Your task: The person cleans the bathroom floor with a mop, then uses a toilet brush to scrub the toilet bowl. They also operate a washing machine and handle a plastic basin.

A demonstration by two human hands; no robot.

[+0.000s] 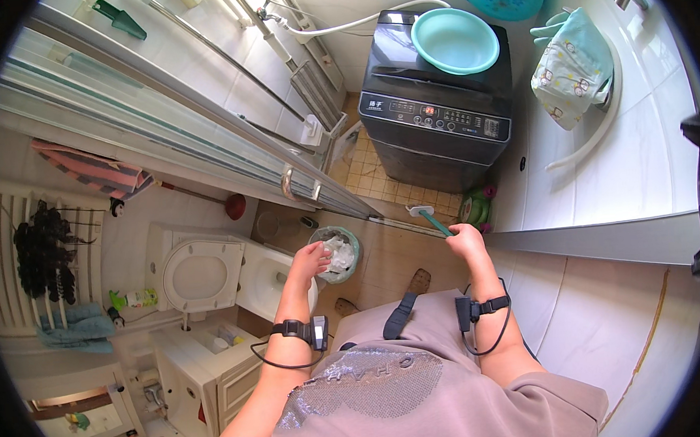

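Note:
My right hand [467, 241] grips the green handle of a small brush [435, 222] whose flat white head points away from me, over the shower threshold. My left hand [309, 262] holds nothing. Its fingers are apart, and in the picture it overlaps the edge of a trash bin [355, 255] with a greenish liner and crumpled white waste. Just left of that hand is the toilet [261, 276] with its lid raised. Beyond the brush stands a black top-loading washing machine [435, 149] with a lit display, and a turquoise basin [456, 41] rests on top.
A framed glass sliding door [227, 148] runs diagonally on the left. Green and pink items [475, 206] sit by the washer's right corner. A plunger [235, 207] is near the toilet. Cloths [574, 76] and a pale hose [589, 140] hang on the right wall.

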